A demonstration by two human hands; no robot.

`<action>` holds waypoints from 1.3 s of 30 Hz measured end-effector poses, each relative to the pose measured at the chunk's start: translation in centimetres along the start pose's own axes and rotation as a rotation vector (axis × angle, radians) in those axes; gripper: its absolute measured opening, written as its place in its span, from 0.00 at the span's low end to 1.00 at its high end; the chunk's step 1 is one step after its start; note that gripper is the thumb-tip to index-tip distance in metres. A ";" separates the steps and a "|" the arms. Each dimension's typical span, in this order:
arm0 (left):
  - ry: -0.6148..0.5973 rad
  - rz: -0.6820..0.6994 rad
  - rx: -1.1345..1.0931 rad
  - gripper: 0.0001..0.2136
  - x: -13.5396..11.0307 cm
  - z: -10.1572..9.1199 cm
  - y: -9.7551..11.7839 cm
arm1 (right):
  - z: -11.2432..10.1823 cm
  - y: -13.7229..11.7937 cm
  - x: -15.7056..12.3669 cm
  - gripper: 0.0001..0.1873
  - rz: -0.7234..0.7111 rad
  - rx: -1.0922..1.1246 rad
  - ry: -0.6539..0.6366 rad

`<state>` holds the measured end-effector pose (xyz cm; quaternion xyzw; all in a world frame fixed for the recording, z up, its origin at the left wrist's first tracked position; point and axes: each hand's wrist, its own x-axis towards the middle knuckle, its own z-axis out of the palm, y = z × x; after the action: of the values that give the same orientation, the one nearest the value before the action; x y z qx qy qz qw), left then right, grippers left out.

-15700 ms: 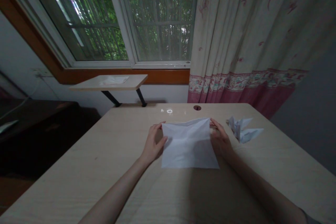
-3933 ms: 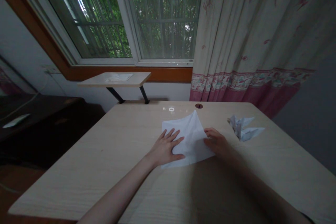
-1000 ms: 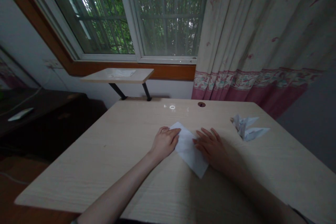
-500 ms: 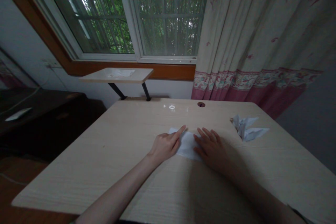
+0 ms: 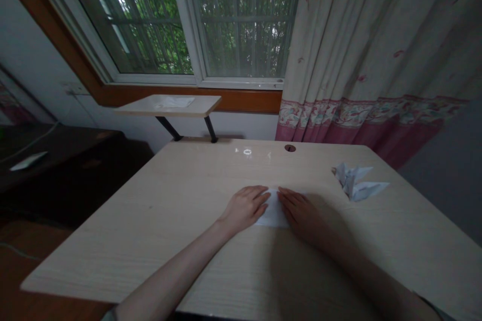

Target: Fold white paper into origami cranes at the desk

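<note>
A small folded piece of white paper [image 5: 273, 214] lies flat on the pale wood-grain desk [image 5: 124, 246], mostly covered by my hands. My left hand [image 5: 244, 208] rests on its left side, palm down, with the fingers together. My right hand [image 5: 303, 214] presses on its right side with the fingers spread, and the two hands almost meet. To the right of my right hand sits a folded white paper crane [image 5: 356, 182], which neither hand touches.
A round cable hole [image 5: 289, 148] marks the desk's far edge. Behind it stands a small wall shelf [image 5: 169, 105] under a barred window. A pink-bordered curtain [image 5: 361, 110] hangs at the right, and a dark cabinet [image 5: 56, 170] stands at the left.
The paper is folded smaller and lies flatter. My left index finger has come down beside the other fingers, and both hands have closed in on the paper. The view has tilted slightly upward.
</note>
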<state>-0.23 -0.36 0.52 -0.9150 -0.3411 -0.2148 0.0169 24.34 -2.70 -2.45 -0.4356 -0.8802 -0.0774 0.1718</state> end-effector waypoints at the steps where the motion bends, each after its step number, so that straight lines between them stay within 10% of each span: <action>1: -0.043 0.003 -0.018 0.16 0.0 0.2 0.0 | 0.1 0.1 -0.1 0.26 -0.003 0.013 -0.003; 8: -0.256 -0.025 -0.088 0.23 -0.1 1.0 0.0 | 0.9 0.6 -0.4 0.31 -0.027 0.042 -0.076; 39: -0.232 -0.171 0.025 0.36 -0.7 1.5 0.4 | 0.1 1.0 -0.2 0.38 0.041 -0.020 -0.150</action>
<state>0.10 -0.79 -1.05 -0.9011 -0.4200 -0.1038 -0.0297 25.23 -2.23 -2.70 -0.4600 -0.8806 -0.0497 0.1025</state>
